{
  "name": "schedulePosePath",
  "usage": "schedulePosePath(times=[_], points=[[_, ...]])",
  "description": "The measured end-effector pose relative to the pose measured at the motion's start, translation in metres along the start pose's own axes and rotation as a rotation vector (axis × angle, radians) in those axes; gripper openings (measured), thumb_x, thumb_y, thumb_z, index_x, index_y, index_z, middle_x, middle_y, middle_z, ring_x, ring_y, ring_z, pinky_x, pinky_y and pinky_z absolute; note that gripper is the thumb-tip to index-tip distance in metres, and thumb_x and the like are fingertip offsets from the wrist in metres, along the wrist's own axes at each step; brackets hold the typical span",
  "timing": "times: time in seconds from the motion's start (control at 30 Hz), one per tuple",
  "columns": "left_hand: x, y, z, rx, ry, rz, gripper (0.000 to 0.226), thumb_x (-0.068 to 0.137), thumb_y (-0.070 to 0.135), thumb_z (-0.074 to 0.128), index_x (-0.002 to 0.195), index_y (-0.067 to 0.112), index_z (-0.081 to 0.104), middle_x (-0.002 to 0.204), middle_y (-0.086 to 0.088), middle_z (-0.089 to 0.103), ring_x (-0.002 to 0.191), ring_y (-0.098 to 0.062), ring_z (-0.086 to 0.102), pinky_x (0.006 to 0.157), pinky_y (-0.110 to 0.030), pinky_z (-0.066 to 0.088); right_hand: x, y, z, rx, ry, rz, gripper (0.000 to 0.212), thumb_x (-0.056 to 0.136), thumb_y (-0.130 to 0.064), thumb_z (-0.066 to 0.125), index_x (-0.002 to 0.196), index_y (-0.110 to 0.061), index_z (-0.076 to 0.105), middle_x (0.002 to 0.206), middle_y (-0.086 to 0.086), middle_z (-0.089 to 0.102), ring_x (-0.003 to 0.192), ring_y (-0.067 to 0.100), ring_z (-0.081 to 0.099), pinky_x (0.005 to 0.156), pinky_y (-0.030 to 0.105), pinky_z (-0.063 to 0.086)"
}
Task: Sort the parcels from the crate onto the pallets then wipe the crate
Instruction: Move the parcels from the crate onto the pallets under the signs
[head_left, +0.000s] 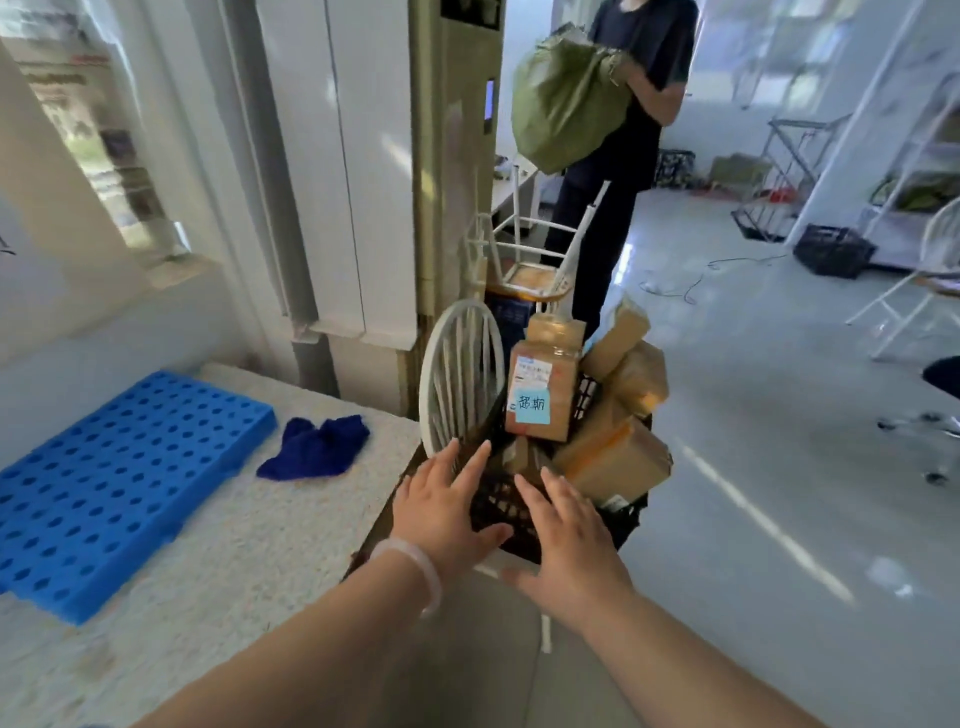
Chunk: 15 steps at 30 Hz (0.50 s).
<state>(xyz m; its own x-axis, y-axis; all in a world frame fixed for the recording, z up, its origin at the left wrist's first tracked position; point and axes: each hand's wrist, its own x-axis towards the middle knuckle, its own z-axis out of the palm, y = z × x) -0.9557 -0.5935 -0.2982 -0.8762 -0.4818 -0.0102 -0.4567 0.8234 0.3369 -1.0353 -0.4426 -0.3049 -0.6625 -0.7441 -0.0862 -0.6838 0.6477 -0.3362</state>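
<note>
On upright parcel (563, 395), blue label (532, 406) "超期"

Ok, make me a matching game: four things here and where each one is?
1 blue plastic pallet with holes
2 dark blue cloth
3 brown cardboard parcel with light blue note
4 big green sack

A held by the person in dark clothes
B standing in the black lattice crate
C flat on the speckled counter, far left
D on the counter between pallet and crate

Pairs: 1-C, 2-D, 3-B, 4-A
</note>
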Motion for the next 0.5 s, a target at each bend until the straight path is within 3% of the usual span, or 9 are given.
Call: schedulePosePath(times=[0.27,0.5], points=[[0.098,-0.013,0.023,-0.028,-0.093,0.063,0.094,0.083,0.065,0.058,0.151,0.049,-0.006,0.164,0.006,0.0,0.15,-0.02,0.004,0.12,-0.042,0.01,0.085,0.028,0.014,0.061,-0.037,0.168,0.096,0.088,-0.052,0.063,0.153,-0.042,-0.007,0.163,-0.007,-0.013,0.151,0.021,-0.009,0.121,0.045,0.008],[0.212,-0.033,0.017,-0.05,-0.202,0.142,0.094,0.085,0.061,0.058,0.151,0.049,-0.008,0.164,0.005,0.0,0.151,-0.022,0.004,0.121,-0.043,0.013,0.175,0.041,0.001,0.147,0.015,0.362,0.094,0.089,-0.053,0.062,0.153,-0.041,-0.005,0.163,-0.009,-0.009,0.151,0.019,-0.003,0.12,0.041,0.015]])
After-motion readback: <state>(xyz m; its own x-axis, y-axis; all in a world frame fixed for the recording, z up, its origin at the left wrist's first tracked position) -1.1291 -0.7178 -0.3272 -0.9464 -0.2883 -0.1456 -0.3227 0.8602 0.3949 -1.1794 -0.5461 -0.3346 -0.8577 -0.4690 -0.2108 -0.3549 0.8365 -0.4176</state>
